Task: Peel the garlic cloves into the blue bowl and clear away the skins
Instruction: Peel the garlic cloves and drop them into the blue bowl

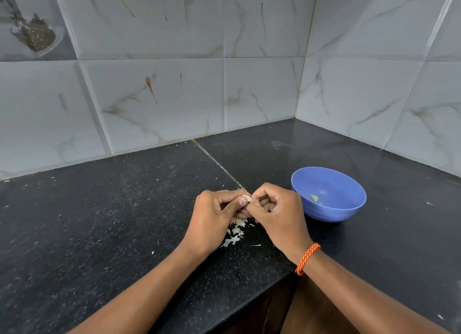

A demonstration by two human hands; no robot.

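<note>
A pale garlic clove point(246, 198) is pinched between both hands just above the black counter. My left hand point(214, 216) grips it from the left with thumb and fingers. My right hand point(277, 211), with an orange cord on its wrist, holds its right end with curled fingertips. Right of my hands stands the blue bowl point(349, 209), with one peeled clove point(314, 198) and a small scrap in its bottom. A loose pile of white garlic skins point(234, 232) lies on the counter under and just in front of my hands.
The black granite counter point(112, 221) forms an L, with its front edge near my forearms and a dark cabinet front below. Marble-patterned wall tiles point(249, 84) close the back and right sides. Small skin flecks are scattered over the counter.
</note>
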